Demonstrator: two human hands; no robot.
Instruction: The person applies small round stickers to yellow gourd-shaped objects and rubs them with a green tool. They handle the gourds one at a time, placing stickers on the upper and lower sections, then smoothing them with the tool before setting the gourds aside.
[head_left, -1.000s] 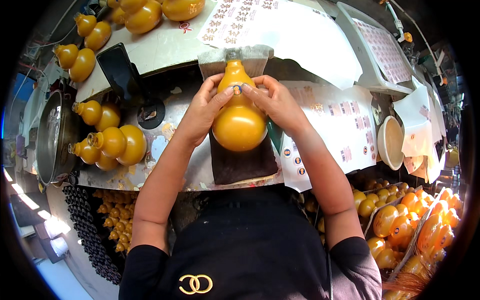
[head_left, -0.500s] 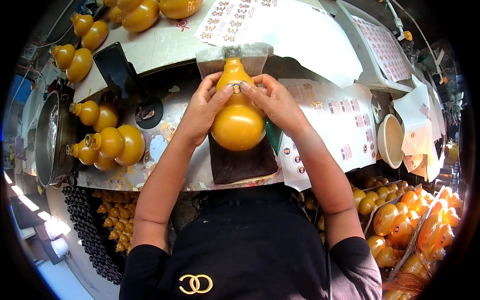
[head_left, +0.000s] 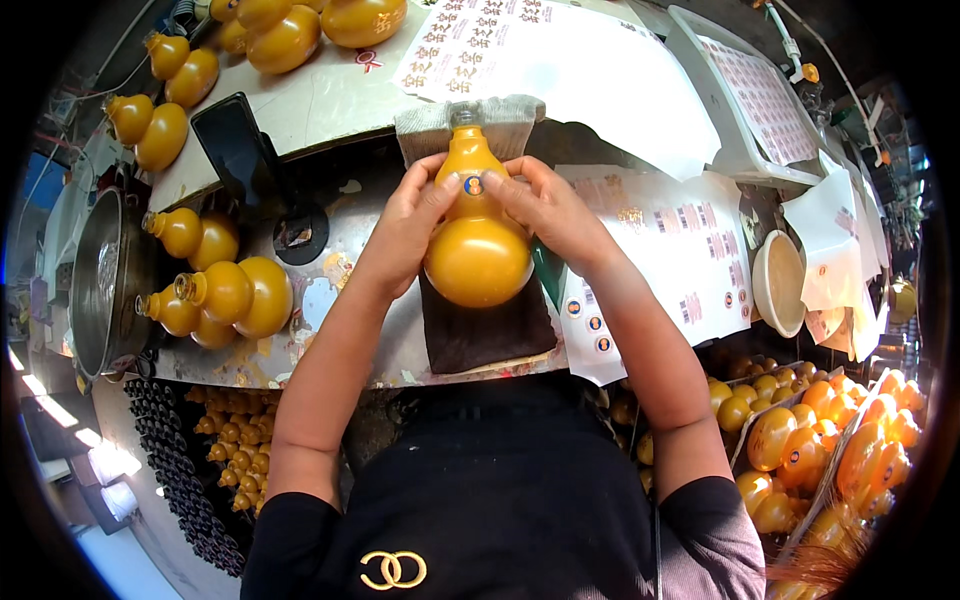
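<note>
A yellow gourd-shaped bottle (head_left: 480, 262) with a clear glass neck lies between my hands, its neck pointing away from me. My left hand (head_left: 412, 215) is closed round the left side of its upper bulb. From the right side my right hand (head_left: 548, 208) grips the same bulb. Both thumbs rest beside a small round blue decal (head_left: 473, 185) on the bulb. Beneath the bottle are a dark folded cloth (head_left: 480, 345) and, at the neck end, a pale cloth (head_left: 420, 125). A flat green piece (head_left: 546, 270) shows partly by my right wrist.
Decal sheets (head_left: 690, 275) lie right of my hands, near a round bowl (head_left: 780, 284). Several gourd bottles (head_left: 265, 295) stand left, by a phone on a stand (head_left: 235, 145) and a metal basin (head_left: 100, 280). Crates of bottles (head_left: 800, 450) sit below the bench at right.
My thumbs have drawn slightly apart, so more of the round decal shows. The bottle stays held in both hands, and the whole view has shifted a little.
</note>
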